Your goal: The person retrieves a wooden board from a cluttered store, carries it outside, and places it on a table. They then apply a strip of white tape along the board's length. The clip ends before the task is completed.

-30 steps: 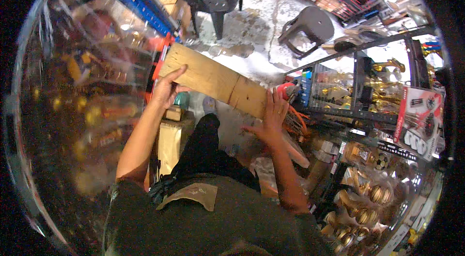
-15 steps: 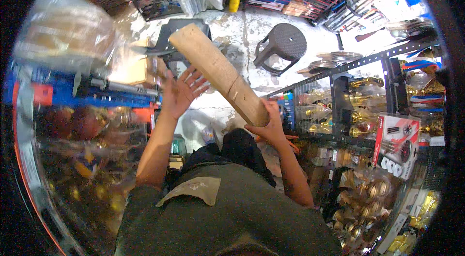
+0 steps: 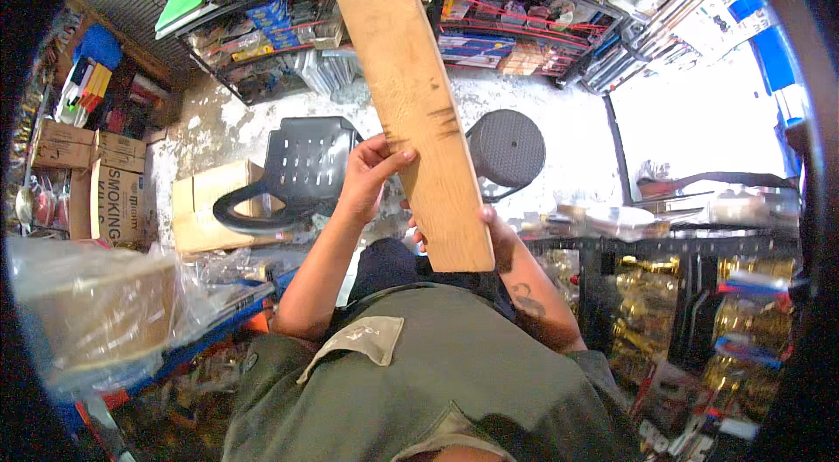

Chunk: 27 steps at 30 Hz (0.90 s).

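Observation:
A long pale wooden board (image 3: 415, 95) is held up in front of me, its far end tilted slightly left. Dark knots mark its far end, and short dark streaks cross its middle. My left hand (image 3: 367, 178) pinches the board's left edge near the middle, thumb on the upper face and fingers partly behind it. Closer to my body, my right hand (image 3: 495, 230) grips the near end from beneath. Its palm is hidden by the wood, while fingertips show at the left edge and the thumb lies along the right edge.
A black plastic chair (image 3: 306, 160) and a dark round stool (image 3: 509, 147) stand beyond the board. Left are cardboard boxes (image 3: 210, 200) and a plastic-wrapped carton (image 3: 109, 313). Racks of goods (image 3: 524, 25) line the back; a shelf with gold-coloured items (image 3: 647, 287) stands right.
My left hand, earlier open and apart from the board, now grips its left edge. The board has turned more upright, with its broad face toward me. The whole view has shifted.

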Tool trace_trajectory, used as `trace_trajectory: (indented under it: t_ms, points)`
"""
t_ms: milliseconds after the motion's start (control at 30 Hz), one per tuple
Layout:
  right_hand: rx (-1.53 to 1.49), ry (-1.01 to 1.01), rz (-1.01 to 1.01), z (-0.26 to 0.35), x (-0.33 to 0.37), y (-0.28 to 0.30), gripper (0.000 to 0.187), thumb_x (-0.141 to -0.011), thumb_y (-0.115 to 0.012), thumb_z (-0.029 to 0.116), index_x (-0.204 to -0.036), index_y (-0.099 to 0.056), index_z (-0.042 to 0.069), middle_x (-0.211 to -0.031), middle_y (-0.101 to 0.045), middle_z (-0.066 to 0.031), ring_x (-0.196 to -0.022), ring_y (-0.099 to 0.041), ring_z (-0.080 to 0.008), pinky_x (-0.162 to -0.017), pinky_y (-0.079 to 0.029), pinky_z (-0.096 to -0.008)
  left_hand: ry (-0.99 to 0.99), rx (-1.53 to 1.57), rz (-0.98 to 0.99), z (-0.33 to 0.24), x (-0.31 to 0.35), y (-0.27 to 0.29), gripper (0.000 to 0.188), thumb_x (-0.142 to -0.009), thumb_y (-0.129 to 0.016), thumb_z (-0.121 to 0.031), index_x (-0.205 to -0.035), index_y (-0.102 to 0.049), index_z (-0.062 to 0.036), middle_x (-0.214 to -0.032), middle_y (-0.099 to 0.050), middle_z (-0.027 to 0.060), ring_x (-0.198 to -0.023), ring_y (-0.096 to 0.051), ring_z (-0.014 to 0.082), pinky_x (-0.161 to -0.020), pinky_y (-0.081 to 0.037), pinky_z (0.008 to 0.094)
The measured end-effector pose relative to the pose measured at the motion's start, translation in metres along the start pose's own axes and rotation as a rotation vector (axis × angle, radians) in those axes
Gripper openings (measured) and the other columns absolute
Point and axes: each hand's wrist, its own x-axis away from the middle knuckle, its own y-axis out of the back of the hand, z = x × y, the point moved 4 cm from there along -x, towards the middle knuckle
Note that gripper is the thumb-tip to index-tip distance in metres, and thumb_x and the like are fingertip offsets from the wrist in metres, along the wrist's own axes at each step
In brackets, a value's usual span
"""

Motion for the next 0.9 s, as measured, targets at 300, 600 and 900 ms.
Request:
trace_trajectory:
  t_ms: [300,600,900]
  points:
    - [-0.295,-0.060,0.301,0.112,-0.116,0.060,0.123,-0.062,-0.085,0.057,-0.148,-0.026,-0.007,-0.129,-0.053,-0.0254,-0.108,-0.063,-0.0346,-0.096,-0.051,-0.0491,-0.177,-0.111,-0.047,-0.070,-0.151,-0.007,0.030,-0.082,-0.079,-0.007,-0.109,-0.070,0.0030,-0.104,-0.073,0.0074,-0.097,-0.064,0.0118,-0.091,-0.047,0.0291]
    - [-0.320,0.056,0.447,0.249,-0.175,0.119,0.134,-0.055,-0.086,0.067,-0.147,-0.026,-0.010,-0.129,-0.055,-0.0241,-0.110,-0.062,-0.0339,-0.094,-0.051,-0.0481,-0.252,-0.185,0.163,-0.093,-0.318,-0.033,0.031,-0.083,-0.077,-0.008,-0.111,-0.069,0.0027,-0.104,-0.072,0.0059,-0.099,-0.062,0.0110,-0.092,-0.046,0.0285]
    - [-0.364,0.196,0.520,0.377,-0.200,0.209,0.138,-0.051,-0.092,0.059,-0.148,-0.021,-0.008,-0.132,-0.054,-0.0249,-0.113,-0.061,-0.0376,-0.099,-0.048,-0.0491,-0.156,-0.189,0.310,-0.076,-0.481,-0.086,0.034,-0.091,-0.060,-0.009,-0.121,-0.063,0.0071,-0.115,-0.068,0.0056,-0.107,-0.059,0.0121,-0.096,-0.042,0.0279]
